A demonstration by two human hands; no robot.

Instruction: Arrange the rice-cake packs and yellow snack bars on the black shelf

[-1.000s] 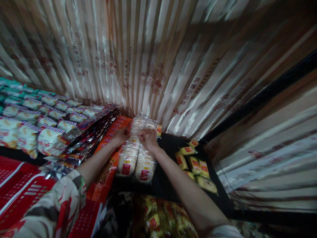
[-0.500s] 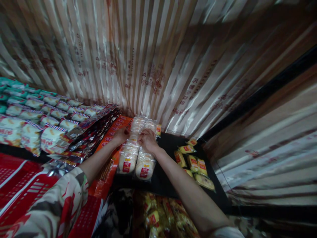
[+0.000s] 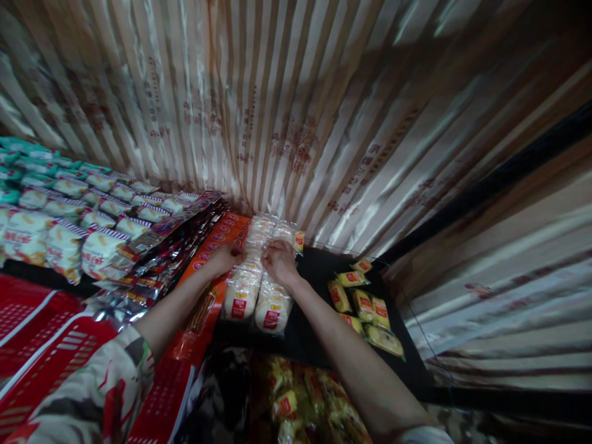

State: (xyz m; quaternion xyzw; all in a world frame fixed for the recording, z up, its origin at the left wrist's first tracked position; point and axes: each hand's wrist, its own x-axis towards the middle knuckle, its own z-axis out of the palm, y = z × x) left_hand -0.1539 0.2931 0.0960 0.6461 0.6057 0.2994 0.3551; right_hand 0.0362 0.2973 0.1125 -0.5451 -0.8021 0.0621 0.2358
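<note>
Two rows of round white cakes in clear wrappers stand side by side on the black surface. At the front of the left row, a wrapped cake (image 3: 238,303) shows a red label; another wrapped cake (image 3: 272,314) fronts the right row. My left hand (image 3: 226,258) is at the outer side of the left row, its fingers curled in against the wrappers. Over the right row, my right hand (image 3: 280,261) is closed, fingertips bent down onto a wrapped cake between the rows. My hands cover part of both rows, and the exact grip is partly hidden.
Orange snack packs (image 3: 203,290) and dark red packets (image 3: 180,240) lie to the left, beyond them several white bags (image 3: 104,251). Several small yellow packs (image 3: 363,302) lie on the right. More yellow packs (image 3: 284,404) are below, near me. Striped sheeting (image 3: 296,111) hangs behind.
The view has shifted slightly, so everything sits a little further right. Both hands stay at the same rows, with little visible movement.
</note>
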